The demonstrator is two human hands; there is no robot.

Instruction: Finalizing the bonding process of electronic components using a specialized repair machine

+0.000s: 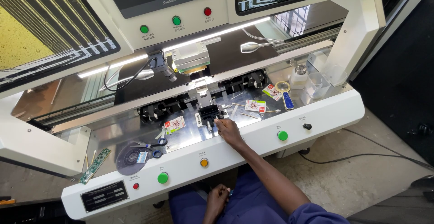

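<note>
Grip status: your right hand (pixel 229 131) rests fingertips-down, holding nothing, against the small black clamp fixture (pixel 209 113) just ahead on the metal surface (pixel 190 136), steadying it, while your left hand (pixel 217 196) lies loosely curled in your lap.

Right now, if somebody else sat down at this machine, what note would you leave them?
Right hand: stretched out on the metal deck, fingers at the small black clamp in the middle.
Left hand: down in the lap, curled; I cannot tell if it holds anything.
Scissors and a tape reel lie left on the deck; a green circuit strip sits at the far left.
Done or left: cannot tell from this view.
</note>
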